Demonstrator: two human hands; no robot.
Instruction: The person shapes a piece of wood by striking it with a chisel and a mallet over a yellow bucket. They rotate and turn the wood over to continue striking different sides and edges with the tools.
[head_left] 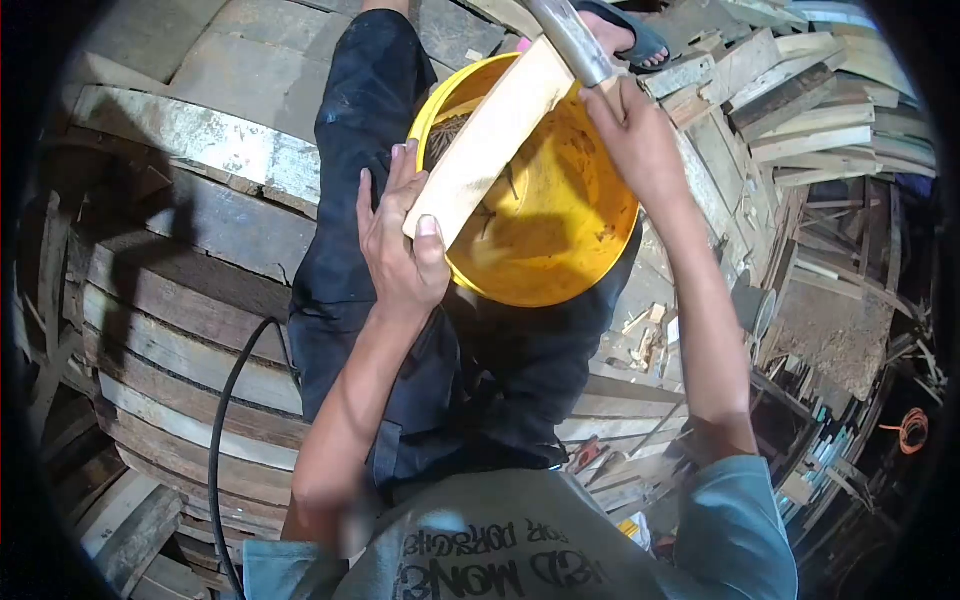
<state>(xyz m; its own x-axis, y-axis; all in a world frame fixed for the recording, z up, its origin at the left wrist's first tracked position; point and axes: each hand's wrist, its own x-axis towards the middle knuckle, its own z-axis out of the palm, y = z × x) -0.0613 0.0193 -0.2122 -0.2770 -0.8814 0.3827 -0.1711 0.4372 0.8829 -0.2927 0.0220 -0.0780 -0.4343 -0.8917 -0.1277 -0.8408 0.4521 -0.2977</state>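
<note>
My left hand point(400, 235) grips the near end of a pale wooden block point(495, 140), its thumb on the top face. The block slants across a yellow bucket point(550, 270) between my legs. My right hand point(635, 130) is closed around the handle of a grey metal tool point(572, 40) with a wooden grip. The metal part overlaps the far end of the block in this view and runs out at the top edge; its kind is hidden. Thin brown pieces point(445, 140) lie inside the bucket at the left, partly behind the block.
Weathered planks point(200, 130) form the floor around me. Stacked wood offcuts point(800, 110) lie at the upper right, near a foot in a dark sandal point(645, 45). A black cable point(222, 420) curves along the left. Wood chips point(645, 340) lie to the right.
</note>
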